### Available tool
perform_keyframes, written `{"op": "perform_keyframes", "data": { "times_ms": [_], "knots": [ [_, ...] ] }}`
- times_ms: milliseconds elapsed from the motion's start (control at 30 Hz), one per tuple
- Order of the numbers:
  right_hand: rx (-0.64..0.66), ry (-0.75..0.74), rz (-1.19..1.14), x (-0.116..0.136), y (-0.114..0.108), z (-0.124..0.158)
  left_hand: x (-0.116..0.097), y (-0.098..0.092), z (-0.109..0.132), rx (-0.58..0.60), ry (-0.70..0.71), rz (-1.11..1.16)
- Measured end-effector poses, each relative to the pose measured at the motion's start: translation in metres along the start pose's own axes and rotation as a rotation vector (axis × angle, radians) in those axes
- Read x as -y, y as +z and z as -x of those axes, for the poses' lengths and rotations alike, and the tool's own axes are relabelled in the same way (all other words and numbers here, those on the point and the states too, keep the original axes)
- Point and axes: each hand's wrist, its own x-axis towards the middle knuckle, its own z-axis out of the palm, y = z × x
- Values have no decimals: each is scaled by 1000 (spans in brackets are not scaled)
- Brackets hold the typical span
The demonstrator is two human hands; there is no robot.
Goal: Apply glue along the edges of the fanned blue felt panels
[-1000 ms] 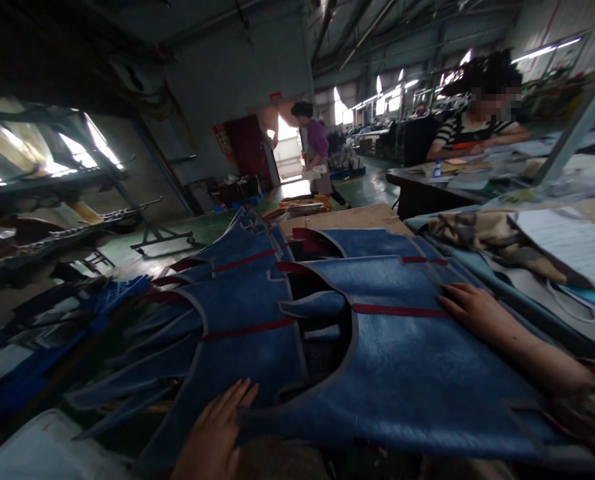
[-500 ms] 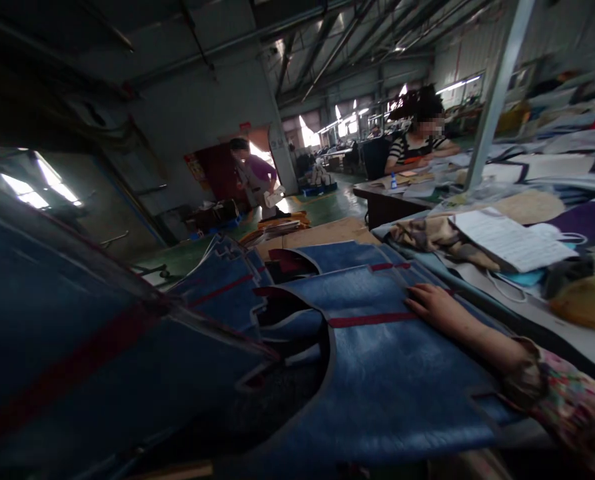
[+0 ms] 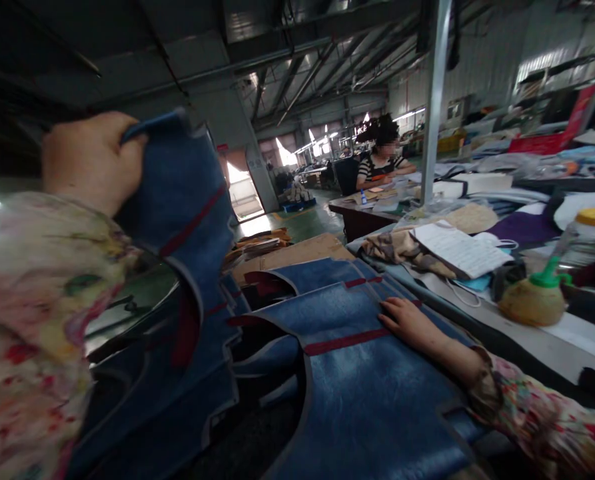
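My left hand [image 3: 94, 157] is raised at the left, its fingers closed on the upper edge of a blue leather-like cut panel [image 3: 182, 193] with a dark red stripe. That panel hangs down beside a pile of similar pieces. Flat on the pile lies another blue panel [image 3: 357, 380], with a red stripe and a curved cut-out along its left side. My right hand [image 3: 407, 323] rests on this panel near its right edge, fingers stretched out and lying flat. The lower ends of the left pieces run into shadow.
To the right, a cluttered table bears a paper sheet [image 3: 462, 248], a squeeze bottle with green top [image 3: 537, 297] and a yellow-lidded jar [image 3: 594, 233]. A metal post [image 3: 434, 100] rises behind. Cardboard [image 3: 292, 257] lies beyond the panels. A seated person [image 3: 382, 157] works farther back.
My left hand has come into view, holding up a blue panel. The large panel that filled the left side has swung away. The view has turned right; my right hand stays on the pile.
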Motion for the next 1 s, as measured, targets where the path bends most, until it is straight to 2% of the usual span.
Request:
{"op": "perform_keyframes", "data": {
  "times_ms": [33, 67, 100, 133, 200, 300, 400, 433, 533, 700, 800, 900, 1000],
  "knots": [
    [-1, 0, 4, 1, 0, 0, -18, -4, -5, 132, 29, 157],
    [-1, 0, 5, 1, -1, 0, -37, -11, -5, 203, 6, 245],
    [-2, 2, 3, 2, -1, 1, -59, -20, 1, 274, 69, 350],
    [-6, 5, -2, 3, -2, 1, -81, -30, 12, 281, 106, 451],
    [-15, 15, -10, 4, -3, 1, -129, -48, 47, 348, 251, 622],
    [-12, 23, -15, 6, -4, 2, -195, -70, 117, 549, 503, 802],
    [3, 25, -17, 8, -5, 3, -243, -85, 180, 785, 798, 943],
    [8, 28, -13, 9, -6, 3, -253, -88, 195, 820, 828, 964],
    [20, 30, -5, 9, -6, 3, -264, -95, 212, 843, 833, 999],
    [9, 26, -7, 8, -5, 2, -253, -105, 193, 843, 837, 966],
    [-6, 29, -11, 8, -5, 4, -252, -115, 190, 850, 821, 955],
    [-13, 23, -14, 9, -4, 4, -260, -118, 200, 909, 803, 982],
    [-12, 28, -15, 9, -3, 3, -271, -112, 211, 982, 784, 1006]
  ]
}}
